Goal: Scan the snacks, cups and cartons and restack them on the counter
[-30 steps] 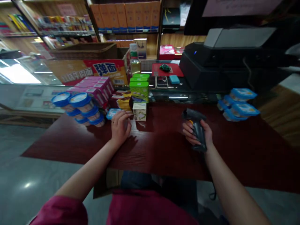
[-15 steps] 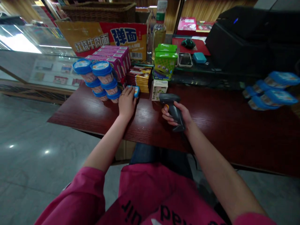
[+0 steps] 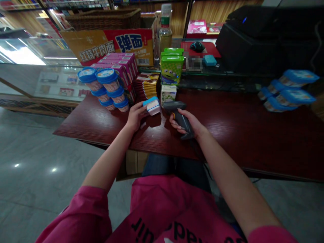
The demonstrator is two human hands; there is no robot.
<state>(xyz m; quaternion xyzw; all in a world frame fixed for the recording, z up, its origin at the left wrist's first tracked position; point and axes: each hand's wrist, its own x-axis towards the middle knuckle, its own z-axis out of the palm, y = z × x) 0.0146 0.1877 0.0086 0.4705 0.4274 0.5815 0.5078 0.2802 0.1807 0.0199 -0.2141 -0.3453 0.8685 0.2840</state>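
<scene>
My left hand point(image 3: 135, 114) holds a small blue-lidded tub point(image 3: 152, 105) lifted above the dark red counter point(image 3: 240, 131), tilted toward the scanner. My right hand point(image 3: 188, 122) grips a black handheld barcode scanner point(image 3: 178, 114), its head close to the tub. A stack of several blue-lidded tubs point(image 3: 106, 88) stands just left of my left hand. Behind the tub sit a small white carton point(image 3: 168, 94) and a green cartoon-printed box point(image 3: 172, 69).
Pink boxes point(image 3: 124, 65), a stack of yellow packets point(image 3: 148, 86), a noodle carton point(image 3: 116, 44) and a bottle point(image 3: 165, 30) crowd the counter's back left. More blue-lidded tubs point(image 3: 288, 91) lie at the right. A black register point(image 3: 263, 37) stands behind, with a mouse point(image 3: 196, 46) on a red pad.
My left hand has picked the blue-lidded tub up off the counter and brought it right, toward the scanner. My right hand has brought the scanner left, toward the tub.
</scene>
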